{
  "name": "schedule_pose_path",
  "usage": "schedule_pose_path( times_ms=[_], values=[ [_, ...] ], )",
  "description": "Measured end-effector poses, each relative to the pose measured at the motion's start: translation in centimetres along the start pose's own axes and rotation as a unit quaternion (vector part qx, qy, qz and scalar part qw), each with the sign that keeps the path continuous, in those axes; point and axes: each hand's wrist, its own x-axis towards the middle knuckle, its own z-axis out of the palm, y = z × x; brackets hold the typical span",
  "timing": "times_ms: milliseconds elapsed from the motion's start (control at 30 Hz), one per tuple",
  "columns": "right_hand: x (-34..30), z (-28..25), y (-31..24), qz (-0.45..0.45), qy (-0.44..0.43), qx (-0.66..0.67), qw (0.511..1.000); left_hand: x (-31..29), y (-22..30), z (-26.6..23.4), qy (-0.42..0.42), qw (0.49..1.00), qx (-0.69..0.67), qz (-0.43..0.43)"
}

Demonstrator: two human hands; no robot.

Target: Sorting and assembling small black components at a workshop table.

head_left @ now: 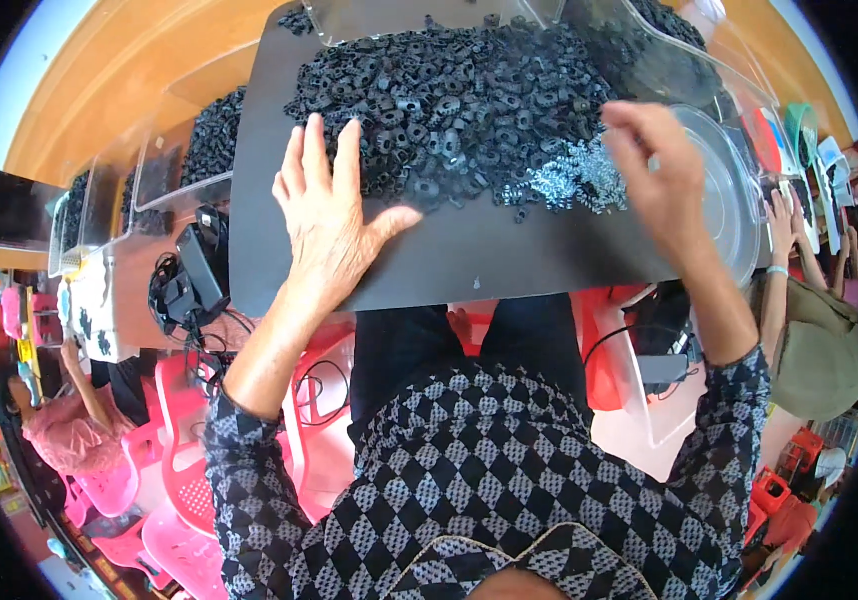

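A wide heap of small black plastic parts [449, 110] covers the far half of a dark tabletop [509, 262]. My left hand [327, 205] is open at the heap's near left edge, fingers spread and thumb pointing right, with nothing in it. At the heap's near right lies a small pile of shiny metal springs [574, 178]. Just right of the springs, my right hand [657, 165] is raised with its fingers loosely curled. A small gap shows between thumb and fingertips, and I see nothing held there.
Clear bins of black parts [214, 135] stand left, and another bin [664, 65] stands at the far right. A round clear lid [734, 200] lies beside my right hand. A black power adapter [204, 260] with cables sits left. Other people work at both sides.
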Motion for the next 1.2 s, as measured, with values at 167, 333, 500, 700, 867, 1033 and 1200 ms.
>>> schedule_pose_path(
  times_ms=[167,333,500,700,867,1033,1200],
  values=[
    [0.5,4.8,-3.7,-0.196,-0.002,0.005,0.981,2.8,-1.9,0.5,0.015,1.0,0.014,0.015],
    [1.6,8.4,-5.5,-0.224,-0.067,-0.002,0.972,4.8,-1.8,1.3,0.042,0.998,0.019,0.043],
    [3.0,10.2,-5.2,-0.235,-0.072,-0.046,0.968,5.0,-2.5,0.1,0.12,0.992,-0.016,0.023],
    [3.2,9.9,-4.5,-0.244,-0.004,-0.014,0.97,1.3,-3.5,-2.1,0.175,0.977,-0.122,-0.012],
    [2.6,9.1,-6.0,-0.243,0.001,0.039,0.969,0.0,-3.2,-2.1,0.085,0.988,-0.125,-0.021],
    [1.4,7.9,-6.4,-0.229,-0.009,0.05,0.972,1.4,-4.9,-1.3,0.088,0.99,-0.103,-0.032],
    [-0.6,7.6,-5.9,-0.216,-0.015,0.058,0.975,2.1,-8.0,-0.2,0.081,0.982,-0.142,-0.093]
  ],
)
